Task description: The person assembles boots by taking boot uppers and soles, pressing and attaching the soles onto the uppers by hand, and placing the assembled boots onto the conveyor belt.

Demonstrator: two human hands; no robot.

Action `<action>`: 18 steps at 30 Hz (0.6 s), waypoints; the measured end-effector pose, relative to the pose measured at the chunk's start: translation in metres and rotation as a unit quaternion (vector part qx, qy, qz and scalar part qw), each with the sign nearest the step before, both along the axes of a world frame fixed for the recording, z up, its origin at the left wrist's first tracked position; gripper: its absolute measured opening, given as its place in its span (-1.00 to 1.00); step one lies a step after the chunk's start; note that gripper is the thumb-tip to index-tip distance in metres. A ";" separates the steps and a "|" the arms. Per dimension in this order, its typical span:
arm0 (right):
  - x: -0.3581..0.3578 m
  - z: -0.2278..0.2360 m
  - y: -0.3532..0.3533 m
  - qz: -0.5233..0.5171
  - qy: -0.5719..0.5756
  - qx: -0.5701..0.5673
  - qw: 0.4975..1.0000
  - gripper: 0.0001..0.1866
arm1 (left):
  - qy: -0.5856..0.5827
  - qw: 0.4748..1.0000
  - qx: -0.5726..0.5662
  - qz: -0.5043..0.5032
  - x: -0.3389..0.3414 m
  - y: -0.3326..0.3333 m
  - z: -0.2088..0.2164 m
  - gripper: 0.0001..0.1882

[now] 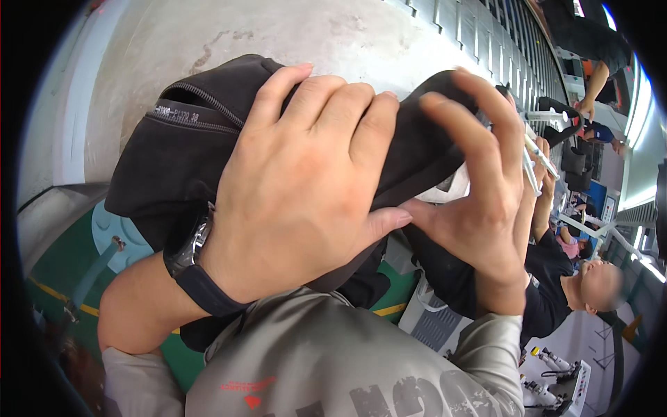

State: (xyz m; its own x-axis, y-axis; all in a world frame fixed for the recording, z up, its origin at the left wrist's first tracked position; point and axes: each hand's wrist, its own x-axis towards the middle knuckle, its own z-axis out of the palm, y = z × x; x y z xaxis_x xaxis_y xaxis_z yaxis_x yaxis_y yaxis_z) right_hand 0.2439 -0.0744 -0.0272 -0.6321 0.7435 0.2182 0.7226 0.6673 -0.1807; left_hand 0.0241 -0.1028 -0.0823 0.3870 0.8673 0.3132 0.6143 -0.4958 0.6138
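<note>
A dark folded piece of black cloth [153,167] lies bunched over the pale work surface, with an open zip [208,104] and a printed tape along its far left part. I cannot tell what kind of garment or bag it is. My left hand [299,167], a dark watch [198,260] at its wrist, lies over the middle of the cloth, fingers bent at the far edge. At the cloth's right end my right hand [486,187] curls round the fabric, thumb low and fingers over the top. Both thumb tips meet near the lower edge.
Beyond the cloth spreads a stained pale work surface [306,35], with a row of metal slats [486,48] at far right. A co-worker in black [549,285] sits close at right, hands near thin white pieces [538,160]. A light-blue stool [118,233] stands low left on green floor.
</note>
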 end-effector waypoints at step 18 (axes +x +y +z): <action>-0.004 -0.054 -0.052 -0.226 0.385 -0.236 0.863 -0.31 | -0.030 0.999 -0.029 -0.020 0.000 0.004 0.000 0.04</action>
